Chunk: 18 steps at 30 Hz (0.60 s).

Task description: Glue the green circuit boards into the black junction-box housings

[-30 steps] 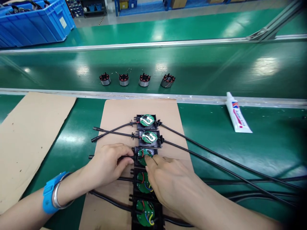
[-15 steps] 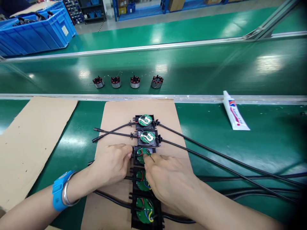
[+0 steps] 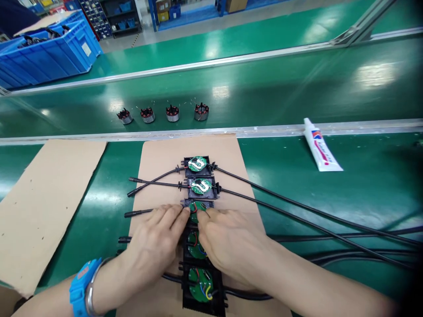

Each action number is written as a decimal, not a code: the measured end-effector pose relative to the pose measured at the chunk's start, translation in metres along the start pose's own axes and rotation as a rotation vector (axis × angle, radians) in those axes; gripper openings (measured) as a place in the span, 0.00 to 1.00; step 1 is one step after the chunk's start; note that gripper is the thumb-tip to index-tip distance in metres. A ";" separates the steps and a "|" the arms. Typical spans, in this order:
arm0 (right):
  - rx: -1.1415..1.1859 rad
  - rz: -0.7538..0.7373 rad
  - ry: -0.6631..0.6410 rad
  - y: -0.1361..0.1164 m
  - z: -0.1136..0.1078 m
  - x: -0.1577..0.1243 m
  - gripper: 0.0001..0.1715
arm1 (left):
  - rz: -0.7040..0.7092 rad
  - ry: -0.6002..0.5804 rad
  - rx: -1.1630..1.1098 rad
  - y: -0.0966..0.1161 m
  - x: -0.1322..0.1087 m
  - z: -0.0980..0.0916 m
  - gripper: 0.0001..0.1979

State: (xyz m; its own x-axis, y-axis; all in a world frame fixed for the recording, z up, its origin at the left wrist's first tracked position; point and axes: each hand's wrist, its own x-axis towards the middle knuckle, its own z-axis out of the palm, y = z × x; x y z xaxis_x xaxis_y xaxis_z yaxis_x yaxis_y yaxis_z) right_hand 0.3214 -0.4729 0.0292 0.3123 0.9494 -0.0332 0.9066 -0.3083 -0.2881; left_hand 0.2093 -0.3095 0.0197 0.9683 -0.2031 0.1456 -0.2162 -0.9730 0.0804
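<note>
Several black plastic housings stand in a column on the cardboard, each with a round green circuit board inside. My left hand [image 3: 160,240] has its fingers closed together, the tips at the left edge of the third circuit board [image 3: 194,210]. From the other side my right hand [image 3: 228,237] curls its fingers over the same board, with the thumb on its face. Both hands hide parts of this board and its housing. The top circuit board [image 3: 197,164] and the second circuit board [image 3: 201,186] carry white paste. Red, blue and yellow wires show on the nearest circuit board [image 3: 201,285].
Black cables [image 3: 280,204] run right from the housings; short plugs [image 3: 134,214] stick out left. Several copper-wound stators [image 3: 172,113] stand beyond the metal rail. A white tube [image 3: 322,147] lies at right, bare cardboard [image 3: 53,193] at left. A blue crate [image 3: 49,57] sits at the back.
My left hand has turned and its fingers now reach forward over the third board's left edge, uncovering a plug at left. My right hand stays on that board. The view has shifted slightly.
</note>
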 end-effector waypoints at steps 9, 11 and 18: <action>0.144 0.117 -0.129 0.003 -0.017 0.003 0.12 | 0.034 -0.159 0.114 0.010 0.006 0.000 0.27; 0.213 0.129 -0.156 0.008 -0.024 -0.001 0.10 | -0.002 -0.120 -0.013 0.002 0.011 -0.007 0.24; 0.362 0.229 -0.159 0.015 -0.033 -0.017 0.09 | 0.077 -0.024 -0.233 -0.006 0.022 -0.012 0.13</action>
State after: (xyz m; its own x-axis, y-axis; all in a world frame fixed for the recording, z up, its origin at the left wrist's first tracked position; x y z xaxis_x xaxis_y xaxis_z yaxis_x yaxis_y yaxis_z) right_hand 0.3392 -0.4953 0.0568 0.4202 0.8651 -0.2739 0.6529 -0.4978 -0.5708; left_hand 0.2303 -0.3068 0.0345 0.9500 -0.2807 0.1368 -0.3096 -0.9036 0.2960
